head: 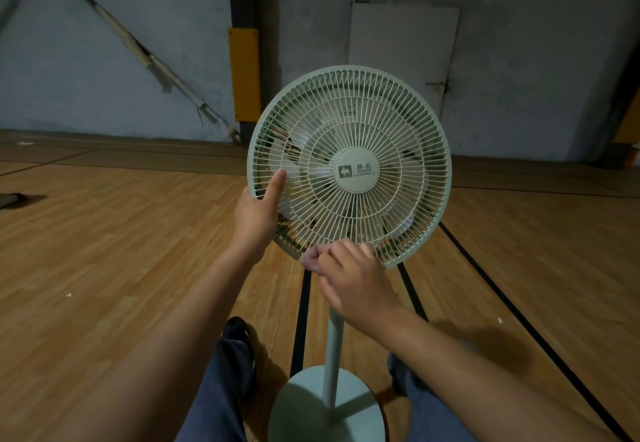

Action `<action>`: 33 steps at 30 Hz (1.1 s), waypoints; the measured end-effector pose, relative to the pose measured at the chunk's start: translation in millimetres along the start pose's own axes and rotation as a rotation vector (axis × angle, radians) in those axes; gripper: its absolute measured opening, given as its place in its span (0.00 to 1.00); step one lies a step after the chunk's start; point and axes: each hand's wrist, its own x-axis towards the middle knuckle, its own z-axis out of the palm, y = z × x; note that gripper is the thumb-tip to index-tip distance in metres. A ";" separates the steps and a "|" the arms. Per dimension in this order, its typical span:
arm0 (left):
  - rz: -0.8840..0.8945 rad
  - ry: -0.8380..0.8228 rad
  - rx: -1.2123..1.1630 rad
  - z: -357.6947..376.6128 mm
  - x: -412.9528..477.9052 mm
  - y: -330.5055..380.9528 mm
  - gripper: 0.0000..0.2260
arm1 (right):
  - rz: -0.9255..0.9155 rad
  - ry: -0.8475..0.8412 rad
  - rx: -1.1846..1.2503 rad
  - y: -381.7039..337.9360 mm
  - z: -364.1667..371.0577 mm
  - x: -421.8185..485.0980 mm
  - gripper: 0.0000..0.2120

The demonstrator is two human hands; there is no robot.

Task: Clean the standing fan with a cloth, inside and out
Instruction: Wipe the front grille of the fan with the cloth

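Close up: left hand (258,211) grips fan grille (349,168) rim; right hand (349,275) pinches bottom edge; pole (333,355) between knees.

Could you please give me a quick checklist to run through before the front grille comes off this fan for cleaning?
1. Fan steadied: ok. The left hand holds the rim of the grille at its left edge, thumb on the wires.
2. Fastener at the bottom of the rim reached: cannot tell. The right hand has its fingers curled there, hiding what they pinch.
3. Blades at rest: ok. They show sharp behind the wires, with no blur.
4. Base flat on the floor: ok, pole upright.
5. Cloth at hand: not ok. None is in view.
6. Power unplugged: cannot tell. No cord or plug shows.
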 end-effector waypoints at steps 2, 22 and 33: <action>-0.001 0.007 0.006 -0.4 0.4 -1.4 0.35 | -0.040 -0.017 0.000 1.1 -0.3 0.3 0.10; -0.050 -0.065 -0.108 0.4 -2.8 0.1 0.37 | 0.154 0.181 -0.133 49.4 -42.7 84.4 0.09; 0.024 -0.123 -0.035 -7.0 -6.9 1.7 0.23 | -0.100 0.005 -0.032 -21.2 6.4 38.5 0.04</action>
